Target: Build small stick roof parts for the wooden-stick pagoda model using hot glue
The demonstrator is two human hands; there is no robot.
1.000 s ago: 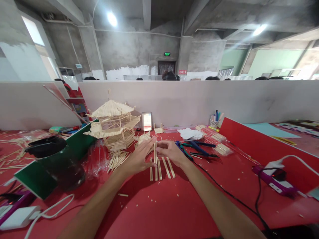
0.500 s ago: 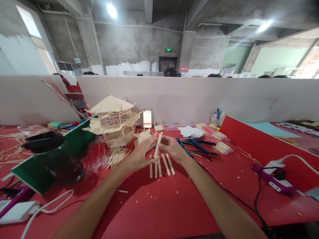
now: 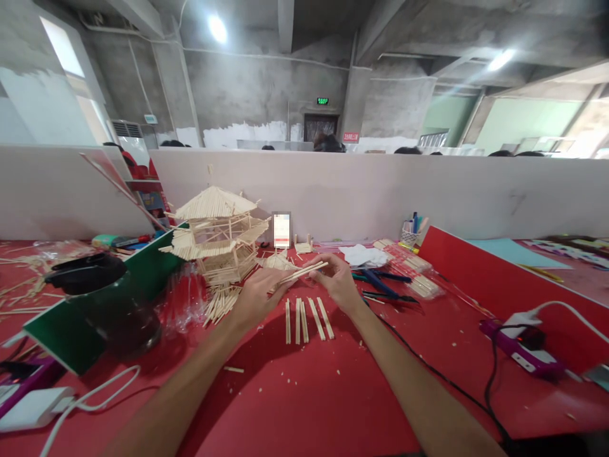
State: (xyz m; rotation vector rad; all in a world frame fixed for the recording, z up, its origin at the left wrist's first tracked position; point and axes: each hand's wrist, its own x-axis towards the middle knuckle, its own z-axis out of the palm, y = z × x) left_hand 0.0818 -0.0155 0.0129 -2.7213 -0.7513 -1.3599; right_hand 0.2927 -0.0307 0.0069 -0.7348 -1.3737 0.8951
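Note:
A few thin wooden sticks [image 3: 304,271], bundled side by side, are held slanting between my two hands. My left hand [image 3: 262,293] pinches their left end, and my right hand [image 3: 337,279] grips them near the right end. Below, on the red tabletop, short stick strips [image 3: 304,320] lie in a spaced row, several of them. Behind my left hand stands a small stick-built piece [image 3: 277,260], partly hidden. Further left rises a tiered pavilion model [image 3: 216,231] made of sticks, with a heap of loose sticks [image 3: 222,304] at its foot.
Pliers [image 3: 387,284] lie right of my right hand, beside white tissue [image 3: 365,255] and bagged sticks [image 3: 419,276]. A dark jar [image 3: 109,311] stands left against a green board [image 3: 61,336]. A phone [image 3: 281,230] leans at the back. A black cable [image 3: 428,365] crosses the right side.
The held sticks have swung from nearly upright to a flatter slant. My left hand, spread apart before, has closed on their left end.

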